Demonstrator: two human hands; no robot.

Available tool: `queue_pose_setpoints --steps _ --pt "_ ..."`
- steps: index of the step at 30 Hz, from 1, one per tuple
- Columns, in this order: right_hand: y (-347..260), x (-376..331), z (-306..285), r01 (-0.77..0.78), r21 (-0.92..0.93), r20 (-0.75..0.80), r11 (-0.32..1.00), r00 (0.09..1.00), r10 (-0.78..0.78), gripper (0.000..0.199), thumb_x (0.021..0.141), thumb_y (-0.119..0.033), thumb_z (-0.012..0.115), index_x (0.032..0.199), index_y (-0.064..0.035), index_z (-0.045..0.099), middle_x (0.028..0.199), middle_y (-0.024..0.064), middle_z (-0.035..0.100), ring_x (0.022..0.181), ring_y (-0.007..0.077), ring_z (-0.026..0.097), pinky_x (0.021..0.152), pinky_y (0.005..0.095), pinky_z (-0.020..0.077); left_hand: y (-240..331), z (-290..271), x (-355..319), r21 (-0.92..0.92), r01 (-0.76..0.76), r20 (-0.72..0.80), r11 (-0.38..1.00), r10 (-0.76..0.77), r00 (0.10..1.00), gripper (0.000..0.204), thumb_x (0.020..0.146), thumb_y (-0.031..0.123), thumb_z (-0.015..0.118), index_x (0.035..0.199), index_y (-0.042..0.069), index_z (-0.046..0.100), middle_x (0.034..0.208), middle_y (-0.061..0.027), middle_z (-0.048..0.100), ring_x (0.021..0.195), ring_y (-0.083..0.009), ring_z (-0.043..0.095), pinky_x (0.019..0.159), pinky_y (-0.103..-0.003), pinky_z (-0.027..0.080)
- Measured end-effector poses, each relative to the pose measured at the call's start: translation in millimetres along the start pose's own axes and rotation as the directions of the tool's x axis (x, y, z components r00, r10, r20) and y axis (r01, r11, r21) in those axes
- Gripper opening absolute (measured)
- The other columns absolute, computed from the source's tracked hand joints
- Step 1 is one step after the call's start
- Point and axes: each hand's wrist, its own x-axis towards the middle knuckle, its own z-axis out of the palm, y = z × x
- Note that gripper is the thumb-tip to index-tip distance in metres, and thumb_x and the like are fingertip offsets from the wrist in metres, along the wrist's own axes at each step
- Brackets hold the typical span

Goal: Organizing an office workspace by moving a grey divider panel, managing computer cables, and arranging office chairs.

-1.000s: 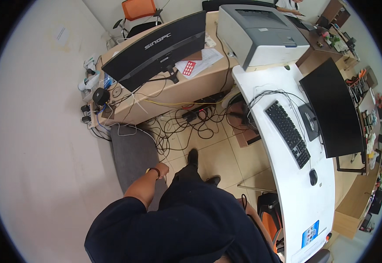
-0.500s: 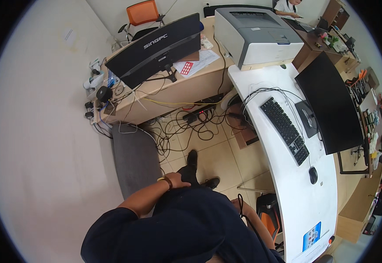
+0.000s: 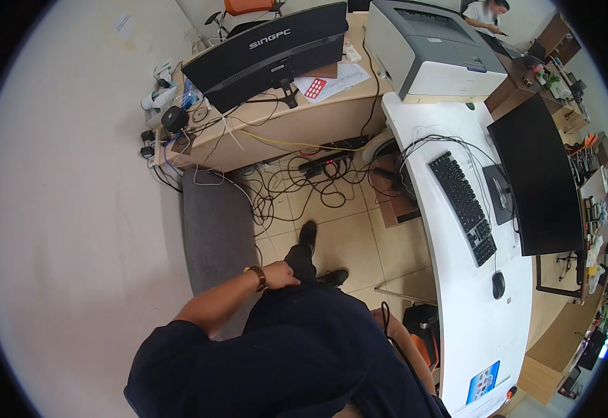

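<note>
My left hand (image 3: 280,274), with a brown-strapped watch (image 3: 258,278) and a yellowish band at the wrist, rests at the front of my dark trousers (image 3: 301,262), just by the hem of my navy shirt (image 3: 283,341). Its fingers are curled closed against the cloth; what lies inside them, if anything, is hidden. My right hand (image 3: 380,318) hangs at my right side, partly covered by the shirt, so its fingers do not show. A thin black cord (image 3: 386,317) loops in front of it and runs down along the forearm.
A grey couch (image 3: 217,230) lies to my left. Tangled cables (image 3: 318,177) cover the floor ahead. The white desk (image 3: 471,306) on my right bears a keyboard (image 3: 463,205), mouse (image 3: 498,285), monitor (image 3: 537,177) and printer (image 3: 450,80). Farther back, a person (image 3: 483,15) sits.
My left hand has shifted slightly up and to the right along the trousers, its fingers more curled. The view has tilted a little, so the desks sit higher in the picture.
</note>
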Motion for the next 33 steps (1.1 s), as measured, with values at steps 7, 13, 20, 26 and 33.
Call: queue_pose_setpoints --steps 7,13,20,26,33 --pt "-21 4 -2 -0.136 0.131 0.036 0.982 0.991 0.132 0.026 0.088 -0.023 0.059 0.086 0.0005 0.071 0.07 0.0046 0.066 0.061 0.0128 0.057 0.058 0.0293 0.0454 6 2 -6 0.003 -0.027 -0.035 1.0 0.027 0.999 0.051 0.088 0.048 0.059 0.093 -0.001 0.071 0.09 -0.023 0.068 0.087 -0.037 0.065 0.08 -0.044 0.049" --pt "-24 5 -5 -0.121 0.153 0.043 0.981 0.992 0.116 0.028 0.088 -0.024 0.058 0.088 0.0009 0.071 0.07 0.0058 0.066 0.06 0.0127 0.057 0.057 0.0299 0.0454 5 -4 -3 0.087 0.019 0.019 0.996 -0.02 1.0 0.05 0.088 0.046 0.059 0.095 -0.002 0.071 0.095 -0.0238 0.067 0.093 -0.0384 0.064 0.084 -0.044 0.048" --pt "-12 10 0 -0.154 0.086 0.09 0.984 0.985 0.147 0.029 0.088 -0.024 0.059 0.094 0.0007 0.072 0.077 0.0079 0.069 0.067 0.0143 0.06 0.064 0.0318 0.0482 4 -3 -2 0.07 0.034 0.037 0.997 -0.036 0.999 0.049 0.088 0.046 0.06 0.093 -0.001 0.071 0.092 -0.023 0.067 0.09 -0.0371 0.064 0.083 -0.044 0.048" --pt "-54 -2 -4 -0.044 0.227 0.06 0.973 0.998 0.032 0.027 0.087 -0.022 0.061 0.098 -0.0001 0.072 0.081 0.0089 0.07 0.072 0.0138 0.062 0.069 0.032 0.0495 2 -2 -3 0.022 0.06 0.032 0.998 -0.061 0.998 0.047 0.088 0.046 0.062 0.092 -0.001 0.071 0.088 -0.022 0.066 0.088 -0.0355 0.063 0.081 -0.044 0.047" --pt "-26 2 0 -0.065 0.055 0.083 0.996 0.995 0.06 0.027 0.087 -0.022 0.061 0.096 0.001 0.071 0.08 0.0094 0.07 0.072 0.0156 0.061 0.069 0.0323 0.0493 2 -2 2 0.042 0.054 0.051 0.998 -0.057 0.997 0.048 0.088 0.046 0.062 0.091 -0.001 0.071 0.09 -0.0221 0.067 0.088 -0.0355 0.063 0.082 -0.044 0.048"
